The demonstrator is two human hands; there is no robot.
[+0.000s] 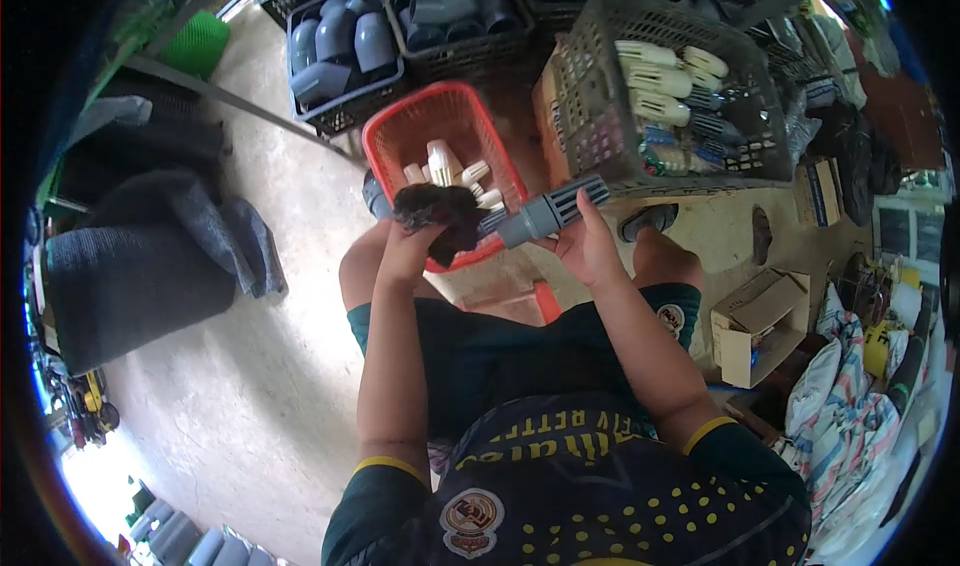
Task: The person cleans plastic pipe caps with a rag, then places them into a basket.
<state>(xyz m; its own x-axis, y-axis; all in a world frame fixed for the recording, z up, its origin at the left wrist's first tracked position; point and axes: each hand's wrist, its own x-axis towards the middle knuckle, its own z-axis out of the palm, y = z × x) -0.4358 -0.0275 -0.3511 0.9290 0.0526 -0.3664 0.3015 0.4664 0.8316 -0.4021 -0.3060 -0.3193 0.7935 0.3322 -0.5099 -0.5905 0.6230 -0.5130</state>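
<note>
My right hand [592,251] is closed around a grey plastic foot valve [533,221] with slotted strainer ends, held tilted above my lap. My left hand [412,246] grips a dark, crumpled rag [440,216], which touches or covers the valve's left end; what lies beneath the rag is hidden. Just under both hands stands a red plastic basket [378,146]. Inside it are several cream-coloured slotted fittings [443,162], partly hidden by the rag.
To the right of the basket, a black crate [605,116] holds white and grey slotted fittings [660,79]. Crates of grey pipe elbows [335,38] line the back. Dark netting [150,266] lies left, and an open cardboard box [760,326] sits right.
</note>
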